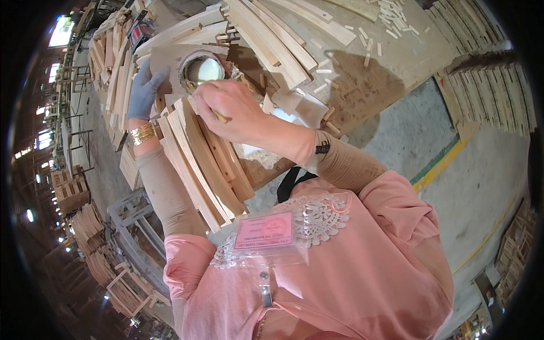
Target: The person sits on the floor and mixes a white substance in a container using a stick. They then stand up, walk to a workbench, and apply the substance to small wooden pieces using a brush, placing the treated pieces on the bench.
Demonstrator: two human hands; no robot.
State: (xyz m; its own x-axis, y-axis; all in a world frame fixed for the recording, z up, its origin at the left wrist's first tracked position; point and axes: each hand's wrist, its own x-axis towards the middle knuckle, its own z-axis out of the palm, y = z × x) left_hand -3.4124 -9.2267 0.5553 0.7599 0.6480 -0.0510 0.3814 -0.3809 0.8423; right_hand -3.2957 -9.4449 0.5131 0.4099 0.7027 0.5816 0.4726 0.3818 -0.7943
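My right hand [229,107] is bare and closed around a small brush. Only the butt of its wooden handle [222,118] sticks out below the fingers; the bristle end is hidden. Just beyond the knuckles stands a round pot [208,69] with a crusted rim and something white inside. My left hand [148,90], in a grey-blue glove, lies beside the pot against the wood, with thumb and forefinger apart. Between my forearms a bundle of pale, slightly curved wooden slats [195,158] reaches toward my chest. Holes show along one slat.
More curved slats [272,42] lie beyond the pot. Loose dowels [391,20] are scattered over the worktable [368,85], some near its edge. Stacked slats [490,99] stand at the right, more wood pieces [113,51] at the far left. A grey metal frame [133,218] is on the left.
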